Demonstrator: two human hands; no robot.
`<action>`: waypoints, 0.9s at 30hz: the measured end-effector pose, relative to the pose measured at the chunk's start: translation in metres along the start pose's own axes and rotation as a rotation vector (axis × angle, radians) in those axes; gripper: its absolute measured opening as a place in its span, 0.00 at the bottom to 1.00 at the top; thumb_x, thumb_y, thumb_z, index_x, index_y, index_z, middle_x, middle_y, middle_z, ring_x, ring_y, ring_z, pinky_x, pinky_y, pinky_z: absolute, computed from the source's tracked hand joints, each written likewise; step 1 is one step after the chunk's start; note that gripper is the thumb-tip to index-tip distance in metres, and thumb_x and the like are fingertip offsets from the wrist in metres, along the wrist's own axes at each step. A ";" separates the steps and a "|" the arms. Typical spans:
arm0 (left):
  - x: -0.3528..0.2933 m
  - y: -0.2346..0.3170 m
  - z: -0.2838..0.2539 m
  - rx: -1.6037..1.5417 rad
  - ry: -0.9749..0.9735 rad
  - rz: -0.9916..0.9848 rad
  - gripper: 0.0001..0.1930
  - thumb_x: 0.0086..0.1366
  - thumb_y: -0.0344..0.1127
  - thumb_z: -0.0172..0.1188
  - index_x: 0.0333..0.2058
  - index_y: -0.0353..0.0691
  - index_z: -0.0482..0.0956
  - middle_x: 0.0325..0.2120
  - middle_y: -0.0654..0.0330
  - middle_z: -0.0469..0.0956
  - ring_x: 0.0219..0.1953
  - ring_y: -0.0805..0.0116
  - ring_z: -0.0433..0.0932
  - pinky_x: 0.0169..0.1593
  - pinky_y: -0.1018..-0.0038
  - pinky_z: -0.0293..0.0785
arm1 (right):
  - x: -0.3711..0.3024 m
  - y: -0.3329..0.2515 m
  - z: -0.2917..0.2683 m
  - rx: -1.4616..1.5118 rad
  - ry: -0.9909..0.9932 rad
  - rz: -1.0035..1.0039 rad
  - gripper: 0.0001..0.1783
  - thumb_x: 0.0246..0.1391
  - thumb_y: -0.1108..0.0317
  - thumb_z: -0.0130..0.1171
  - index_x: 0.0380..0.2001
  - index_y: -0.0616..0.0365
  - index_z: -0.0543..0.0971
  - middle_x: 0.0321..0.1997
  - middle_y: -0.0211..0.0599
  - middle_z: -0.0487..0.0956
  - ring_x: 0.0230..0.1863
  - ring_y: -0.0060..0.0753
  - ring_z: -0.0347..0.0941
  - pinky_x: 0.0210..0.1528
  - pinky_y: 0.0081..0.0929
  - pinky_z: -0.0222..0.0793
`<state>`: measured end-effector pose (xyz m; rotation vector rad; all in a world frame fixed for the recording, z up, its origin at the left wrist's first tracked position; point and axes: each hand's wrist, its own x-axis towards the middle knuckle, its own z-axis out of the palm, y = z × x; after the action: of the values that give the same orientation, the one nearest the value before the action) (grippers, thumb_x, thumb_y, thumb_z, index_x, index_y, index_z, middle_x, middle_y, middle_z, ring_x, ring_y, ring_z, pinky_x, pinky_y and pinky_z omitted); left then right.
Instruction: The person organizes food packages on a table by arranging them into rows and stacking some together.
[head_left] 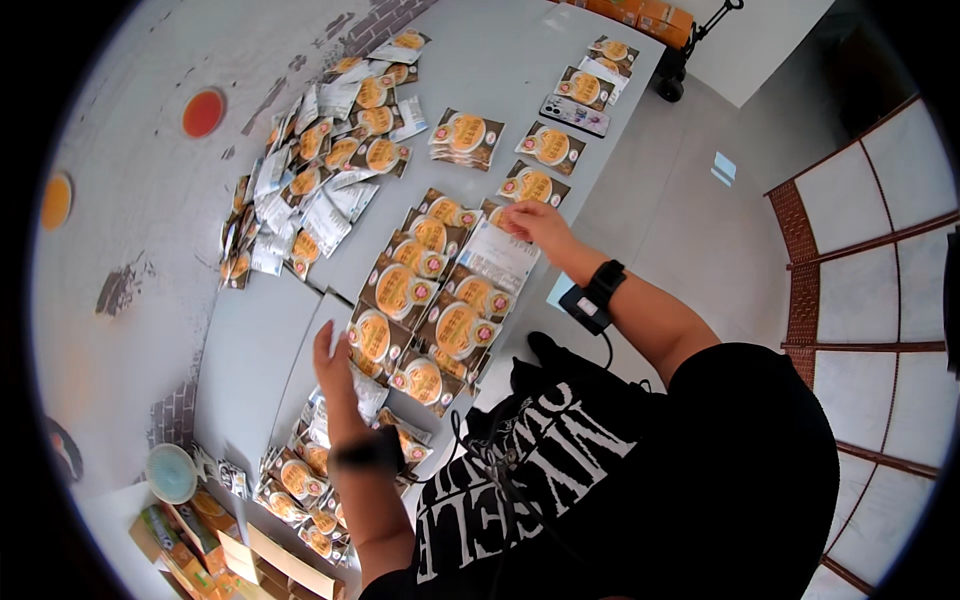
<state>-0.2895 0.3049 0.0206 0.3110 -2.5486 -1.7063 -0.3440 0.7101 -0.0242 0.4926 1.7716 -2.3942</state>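
Brown-and-white food packets printed with an orange bowl lie in overlapping rows on the grey table in front of me. My right hand (540,228) is closed, its fingers pinched on a packet (493,213) at the far end of the right row. Just below that hand, one packet (498,258) shows its white printed back. My left hand (335,358) is open, with thumb and fingers apart, beside a packet (373,336) at the left edge of the rows. It holds nothing that I can see. Both wrists wear dark bands.
A loose heap of packets (300,195) lies far left, and another heap (300,478) near left. A neat stack (466,135) stands beyond the rows. A phone (575,115) lies by the right edge. Cardboard boxes (275,565) and a small fan (172,473) are lower left.
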 end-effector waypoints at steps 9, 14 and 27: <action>0.036 0.072 0.184 -0.239 -0.443 -0.177 0.19 0.62 0.35 0.53 0.51 0.33 0.68 0.44 0.57 0.72 0.47 0.70 0.69 0.51 0.75 0.64 | 0.078 -0.012 -0.115 -0.590 -0.013 -0.198 0.16 0.50 0.66 0.55 0.41 0.64 0.73 0.37 0.39 0.77 0.39 0.31 0.74 0.43 0.27 0.69; 0.024 0.061 0.237 -0.121 -0.600 -0.274 0.21 0.60 0.37 0.57 0.50 0.34 0.68 0.45 0.57 0.72 0.49 0.68 0.68 0.52 0.73 0.63 | 0.113 -0.009 -0.108 -1.167 -0.031 -0.173 0.26 0.43 0.61 0.60 0.44 0.65 0.72 0.40 0.53 0.75 0.45 0.44 0.73 0.46 0.33 0.68; 0.014 0.070 0.271 0.706 -0.480 0.616 0.25 0.44 0.24 0.58 0.46 0.41 0.71 0.48 0.50 0.67 0.53 0.51 0.62 0.56 0.58 0.58 | 0.136 -0.018 -0.094 -1.070 -0.288 -0.106 0.30 0.36 0.54 0.62 0.41 0.63 0.72 0.37 0.53 0.76 0.40 0.49 0.74 0.42 0.38 0.69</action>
<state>-0.3557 0.5745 -0.0203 -0.8762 -3.0125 -0.6899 -0.4598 0.8177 -0.0773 -0.0859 2.5474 -1.1334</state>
